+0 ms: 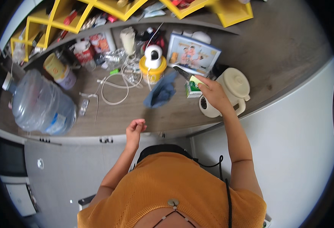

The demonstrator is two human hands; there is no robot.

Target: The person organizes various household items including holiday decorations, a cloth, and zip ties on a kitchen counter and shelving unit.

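My right hand (213, 94) reaches over the right part of the counter, its fingers closed on a dark narrow object (183, 73) with a yellow-green part near the fingertips. Its exact kind is too blurred to tell. Just under those fingers stands a small green-and-white box (193, 90). A crumpled blue cloth-like piece (161, 92), smeared at its edges, is left of the box. My left hand (135, 133) is by the counter's front edge, its fingers curled in and nothing visible in them.
Beside my right forearm stands a cream kettle (234, 84). Behind are a framed photo (192, 55) and a white camera (153, 57) on a yellow tub (150, 67). White cables (114, 103) lie left of it. A large water bottle (41, 102) is far left, under yellow shelves (57, 26).
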